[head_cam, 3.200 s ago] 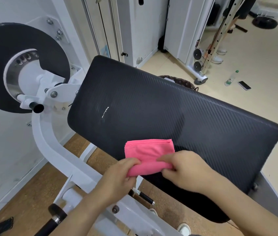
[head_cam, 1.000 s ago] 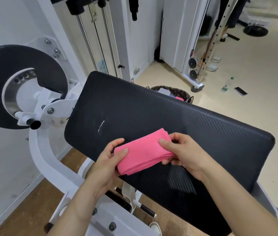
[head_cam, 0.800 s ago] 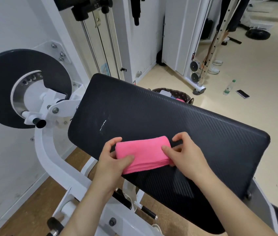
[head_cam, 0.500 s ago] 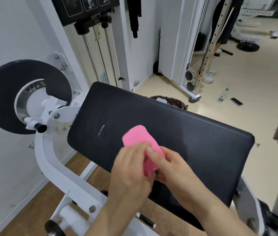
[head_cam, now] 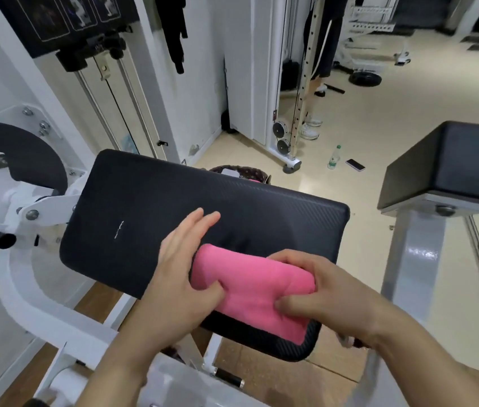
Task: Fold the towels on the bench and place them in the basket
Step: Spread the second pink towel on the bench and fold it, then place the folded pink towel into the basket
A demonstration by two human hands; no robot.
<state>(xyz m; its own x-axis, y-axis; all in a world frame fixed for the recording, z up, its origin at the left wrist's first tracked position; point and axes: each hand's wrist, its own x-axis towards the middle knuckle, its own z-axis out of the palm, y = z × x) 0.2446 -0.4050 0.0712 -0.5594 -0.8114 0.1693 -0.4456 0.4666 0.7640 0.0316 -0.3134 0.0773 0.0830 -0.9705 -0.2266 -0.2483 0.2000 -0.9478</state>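
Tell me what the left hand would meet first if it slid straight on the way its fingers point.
Only bare bench pad lies ahead of the left hand; past its far edge the line seems to reach the basket, though depth is unclear.

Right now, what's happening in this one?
A person holds a folded pink towel with both hands at the near edge of the black bench pad. The left hand pinches its left end with the thumb, fingers straight; the right hand grips the right end. The basket sits on the floor behind the pad, partly hidden, and this towel is not in it yet.
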